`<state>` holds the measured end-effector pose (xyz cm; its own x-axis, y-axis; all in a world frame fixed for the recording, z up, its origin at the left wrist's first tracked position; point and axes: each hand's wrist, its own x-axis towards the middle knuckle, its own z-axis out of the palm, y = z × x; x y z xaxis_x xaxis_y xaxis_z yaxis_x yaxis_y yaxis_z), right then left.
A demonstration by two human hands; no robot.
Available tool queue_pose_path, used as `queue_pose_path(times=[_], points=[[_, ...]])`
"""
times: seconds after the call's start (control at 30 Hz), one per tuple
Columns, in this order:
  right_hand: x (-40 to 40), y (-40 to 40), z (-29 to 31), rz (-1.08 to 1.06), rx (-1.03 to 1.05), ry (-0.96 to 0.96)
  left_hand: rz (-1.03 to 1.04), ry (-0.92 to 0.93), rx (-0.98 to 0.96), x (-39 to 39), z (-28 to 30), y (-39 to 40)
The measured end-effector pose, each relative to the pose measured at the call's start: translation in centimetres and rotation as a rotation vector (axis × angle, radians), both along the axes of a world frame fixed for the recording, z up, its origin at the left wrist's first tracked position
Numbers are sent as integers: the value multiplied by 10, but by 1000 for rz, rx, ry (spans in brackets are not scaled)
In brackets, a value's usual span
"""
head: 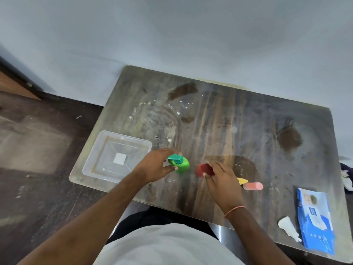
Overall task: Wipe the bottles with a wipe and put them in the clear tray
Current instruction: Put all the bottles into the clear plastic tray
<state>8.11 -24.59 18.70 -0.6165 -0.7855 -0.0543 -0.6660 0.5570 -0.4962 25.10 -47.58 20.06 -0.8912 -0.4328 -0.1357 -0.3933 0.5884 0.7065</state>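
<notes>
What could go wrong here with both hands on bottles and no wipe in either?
1. Neither hand holds a wipe; the wipe pack lies far right, so a bottle may reach the tray unwiped.
2. The left hand grips the upright green bottle near its pump; it could tip.
3. The right hand on the red bottle may knock the pink bottle just beside it.

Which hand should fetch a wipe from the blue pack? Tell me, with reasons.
Probably the right hand. The blue wipe pack lies at the table's right edge, on that hand's side. The left hand grips the green pump bottle near the clear tray, farther from the pack.
</notes>
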Motion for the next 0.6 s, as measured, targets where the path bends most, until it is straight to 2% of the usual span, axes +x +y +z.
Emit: queue_pose_path(times=[0.33, 0.6], points=[[36, -58, 40, 229, -175, -10, 263, 51, -31, 89, 30, -37], [99, -128, 50, 331, -252, -53, 301, 25, -49, 179, 47, -100]])
